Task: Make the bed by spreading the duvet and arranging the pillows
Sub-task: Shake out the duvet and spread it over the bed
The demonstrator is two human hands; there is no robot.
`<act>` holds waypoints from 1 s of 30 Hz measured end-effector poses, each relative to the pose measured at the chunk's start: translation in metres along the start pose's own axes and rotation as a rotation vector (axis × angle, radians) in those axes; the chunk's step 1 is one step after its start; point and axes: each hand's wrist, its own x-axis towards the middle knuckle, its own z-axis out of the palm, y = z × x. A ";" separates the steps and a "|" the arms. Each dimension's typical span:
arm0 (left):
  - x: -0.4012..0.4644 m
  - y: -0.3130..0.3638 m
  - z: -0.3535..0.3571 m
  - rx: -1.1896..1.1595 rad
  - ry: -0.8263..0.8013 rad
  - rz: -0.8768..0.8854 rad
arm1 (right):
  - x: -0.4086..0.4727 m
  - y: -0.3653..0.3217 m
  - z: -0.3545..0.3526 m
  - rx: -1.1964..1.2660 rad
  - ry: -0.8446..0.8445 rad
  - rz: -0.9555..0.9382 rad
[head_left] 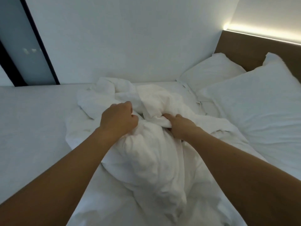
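Duvet [146, 152]: bunched heap, mid-mattress [32, 128], not yet spread.
Your left hand [118, 119]: fingers curled round fold at top of heap.
Your right hand [178, 126]: fingers dug into fold just beside it, gripping cloth.
Pillows: far pillow [211, 70] and near pillow [260, 103] lie at headboard [244, 46]; duvet edge touches near one.
Risk: your grips sit close together mid-heap, not at corners; pulling likely drags lump whole, twists filling, shoves pillows askew.

Both arms reach forward, left hand [118, 119] and right hand [180, 126] clenched.
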 end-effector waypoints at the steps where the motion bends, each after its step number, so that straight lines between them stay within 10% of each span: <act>1: 0.008 0.007 0.009 -0.026 -0.080 0.041 | 0.002 0.009 0.005 -0.016 0.010 0.021; 5: -0.001 0.026 0.063 -0.136 -0.676 -0.042 | 0.012 0.031 0.024 -0.045 0.023 0.059; 13: -0.083 0.005 -0.013 -0.067 -0.642 0.128 | 0.026 0.028 0.059 0.064 -0.017 0.136; 16: -0.132 -0.002 -0.051 0.005 -0.961 0.144 | 0.031 0.024 0.059 0.012 -0.045 0.119; 19: -0.126 -0.018 -0.053 -0.041 -1.307 -0.194 | 0.021 0.006 0.048 0.081 -0.035 0.027; 21: -0.097 -0.012 -0.054 -0.062 -1.219 -0.302 | 0.005 0.003 0.034 0.162 0.003 0.018; 26: -0.037 0.060 -0.006 0.192 -0.226 0.202 | -0.033 0.041 0.003 0.431 0.099 0.242; 30: -0.066 0.054 0.076 -0.148 -0.736 -0.119 | -0.056 0.060 -0.004 0.385 0.130 0.335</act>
